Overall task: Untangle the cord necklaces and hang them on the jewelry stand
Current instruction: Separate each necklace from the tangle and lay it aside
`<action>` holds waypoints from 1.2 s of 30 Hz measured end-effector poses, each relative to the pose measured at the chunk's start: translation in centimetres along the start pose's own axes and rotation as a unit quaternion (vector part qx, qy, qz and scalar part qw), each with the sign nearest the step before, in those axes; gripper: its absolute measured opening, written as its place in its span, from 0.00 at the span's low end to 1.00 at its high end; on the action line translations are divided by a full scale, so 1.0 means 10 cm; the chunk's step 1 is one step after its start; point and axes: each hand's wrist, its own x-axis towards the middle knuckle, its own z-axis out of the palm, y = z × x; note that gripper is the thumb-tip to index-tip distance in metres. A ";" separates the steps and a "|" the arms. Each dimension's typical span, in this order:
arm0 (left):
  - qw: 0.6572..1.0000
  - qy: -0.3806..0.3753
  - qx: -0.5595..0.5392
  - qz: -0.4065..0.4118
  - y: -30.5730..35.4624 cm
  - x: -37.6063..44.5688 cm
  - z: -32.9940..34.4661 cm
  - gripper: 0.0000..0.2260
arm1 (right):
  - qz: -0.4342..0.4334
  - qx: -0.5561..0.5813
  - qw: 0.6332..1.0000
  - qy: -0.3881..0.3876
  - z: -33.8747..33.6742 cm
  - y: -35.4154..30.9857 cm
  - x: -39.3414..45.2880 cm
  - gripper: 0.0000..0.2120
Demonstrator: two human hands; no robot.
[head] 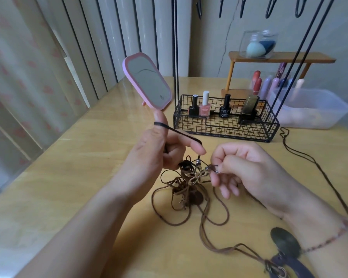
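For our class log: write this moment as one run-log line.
left hand: black cord looped over thumb | right hand: pinches bead by flower pendant | brown tangle: on table | hung: none visible

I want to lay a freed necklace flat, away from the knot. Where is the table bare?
Bare wood lies left of the left hand, from the pink mirror down to the near edge. Crowded: the cord tangle under both hands, the wire basket behind, cords and a dark pendant by the right hand.
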 end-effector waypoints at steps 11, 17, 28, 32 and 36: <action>0.997 -0.058 -0.056 0.010 -0.03 0.00 -0.03 0.37 | -0.079 -0.059 0.986 0.137 0.04 0.09 -0.02 0.07; 0.995 -0.080 -0.054 0.014 -0.05 0.01 -0.04 0.37 | -0.081 -0.092 0.981 0.150 0.14 0.16 0.01 0.18; 0.995 0.074 -0.003 0.060 -0.13 0.05 0.08 0.13 | -0.103 -0.036 0.979 0.175 0.08 0.00 0.01 0.05; 0.990 0.041 0.138 0.006 -0.18 0.05 0.08 0.14 | -0.102 0.278 0.949 0.110 -0.09 -0.19 -0.07 0.11; 0.982 -0.125 0.123 -0.062 -0.20 0.00 0.03 0.09 | -0.113 0.392 0.885 0.225 -0.36 -0.16 -0.03 0.13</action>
